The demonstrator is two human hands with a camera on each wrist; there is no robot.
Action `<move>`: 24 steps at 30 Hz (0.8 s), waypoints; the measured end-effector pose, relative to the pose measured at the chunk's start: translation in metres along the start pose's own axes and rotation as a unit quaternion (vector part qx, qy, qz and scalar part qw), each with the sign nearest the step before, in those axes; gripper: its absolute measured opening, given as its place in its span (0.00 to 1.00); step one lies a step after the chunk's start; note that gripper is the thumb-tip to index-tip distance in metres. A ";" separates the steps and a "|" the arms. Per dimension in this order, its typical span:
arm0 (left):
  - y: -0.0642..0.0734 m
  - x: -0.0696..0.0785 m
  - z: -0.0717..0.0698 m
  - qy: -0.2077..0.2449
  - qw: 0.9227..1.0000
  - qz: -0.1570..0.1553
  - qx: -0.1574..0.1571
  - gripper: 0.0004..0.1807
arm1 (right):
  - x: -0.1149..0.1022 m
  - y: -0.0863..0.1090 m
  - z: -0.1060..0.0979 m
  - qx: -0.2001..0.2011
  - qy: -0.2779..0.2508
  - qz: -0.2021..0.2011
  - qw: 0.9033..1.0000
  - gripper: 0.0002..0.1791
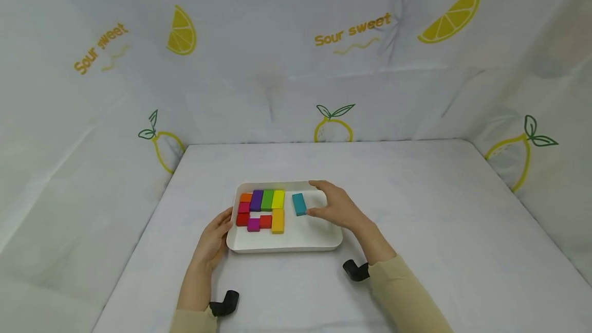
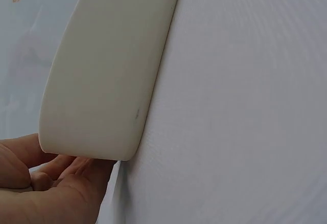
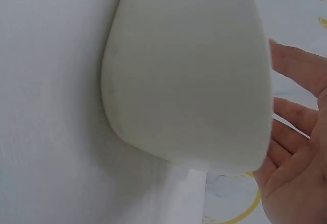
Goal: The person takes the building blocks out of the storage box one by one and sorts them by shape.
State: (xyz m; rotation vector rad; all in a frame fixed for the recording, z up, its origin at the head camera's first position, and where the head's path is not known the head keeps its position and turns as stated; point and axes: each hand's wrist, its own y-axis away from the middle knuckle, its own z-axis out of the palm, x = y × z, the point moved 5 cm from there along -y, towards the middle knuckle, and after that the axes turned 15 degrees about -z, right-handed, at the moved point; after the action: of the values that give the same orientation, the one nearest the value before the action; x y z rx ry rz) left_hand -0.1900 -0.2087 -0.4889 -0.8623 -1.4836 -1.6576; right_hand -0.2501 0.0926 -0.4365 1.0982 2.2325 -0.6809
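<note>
Your left hand (image 1: 214, 238) and right hand (image 1: 339, 207) are bare; your left sleeve (image 1: 193, 321) and right sleeve (image 1: 407, 292) are plain pale beige, with a stubby black left fitting (image 1: 225, 303) and right fitting (image 1: 356, 271), both elbow-bent, beside the sleeve ends.

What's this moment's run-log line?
left hand: touching white tray | right hand: over tray, beside teal block | other blocks: tray's left side

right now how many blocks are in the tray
10: far row orange, purple, green, yellow; below orange, pink then left red; near row magenta, middle red, amber; blue alone further right. The right hand could hide another.
</note>
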 end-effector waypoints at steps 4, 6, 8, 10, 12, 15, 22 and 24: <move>-0.001 -0.001 -0.001 0.007 1.000 -0.003 0.003 0.29 | 0.005 -0.005 0.007 -0.003 -0.015 0.012 1.000 0.42; -0.001 -0.001 -0.001 0.010 1.000 -0.006 0.005 0.29 | 0.007 -0.007 0.010 -0.004 -0.030 0.013 0.999 0.42; -0.002 -0.002 0.000 0.011 1.000 -0.007 0.003 0.29 | 0.008 -0.010 0.012 0.000 -0.057 0.015 0.998 0.42; -0.002 -0.002 0.000 0.011 1.000 -0.005 -0.002 0.29 | 0.009 -0.012 0.013 0.007 -0.082 0.016 0.996 0.42; -0.002 -0.003 0.000 0.012 1.000 -0.008 -0.001 0.29 | 0.008 -0.016 0.014 0.011 -0.108 0.016 0.994 0.41; -0.001 -0.003 -0.002 0.008 1.000 -0.010 0.001 0.29 | 0.006 -0.023 0.014 0.012 -0.137 0.014 0.990 0.41; -0.002 -0.003 0.000 0.012 1.000 -0.006 0.003 0.29 | 0.006 -0.034 0.020 0.005 -0.153 0.006 0.988 0.38; -0.002 -0.003 0.001 0.015 1.000 -0.005 0.003 0.28 | 0.008 -0.036 0.023 0.006 -0.157 0.010 0.988 0.38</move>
State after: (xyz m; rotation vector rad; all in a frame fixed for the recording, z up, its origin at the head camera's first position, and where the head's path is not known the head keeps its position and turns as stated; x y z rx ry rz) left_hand -0.1907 -0.2076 -0.4923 -0.8244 -1.4741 -1.6669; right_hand -0.2778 0.0631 -0.4516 0.9442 1.9490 -0.7988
